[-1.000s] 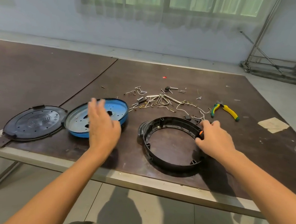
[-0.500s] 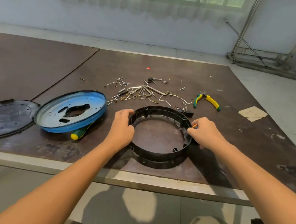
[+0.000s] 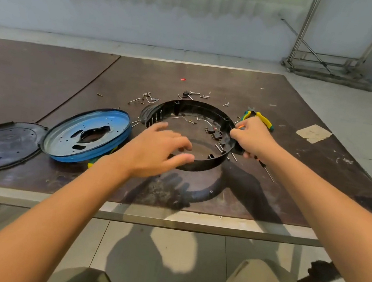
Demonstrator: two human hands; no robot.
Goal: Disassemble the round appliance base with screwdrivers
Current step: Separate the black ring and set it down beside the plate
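Black ring (image 3: 203,165) tilted off the bench (image 3: 211,82); right hand (image 3: 255,138) grips its rim, left hand (image 3: 155,148) open, fingers spread.

Glossy black plastic ring (image 3: 201,164), blue-rimmed bare metal plate (image 3: 86,137), matt scuffed brown table (image 3: 47,75), shiny metal screws (image 3: 149,98).

Scanning for text, I read nothing legible. Tan paper patch (image 3: 313,133) near right edge of table (image 3: 235,81): faint marks, too blurred to read. Tiny red scrap (image 3: 183,79) toward far edge: too small to tell. Black ring (image 3: 205,163): no readable lettering on wall.
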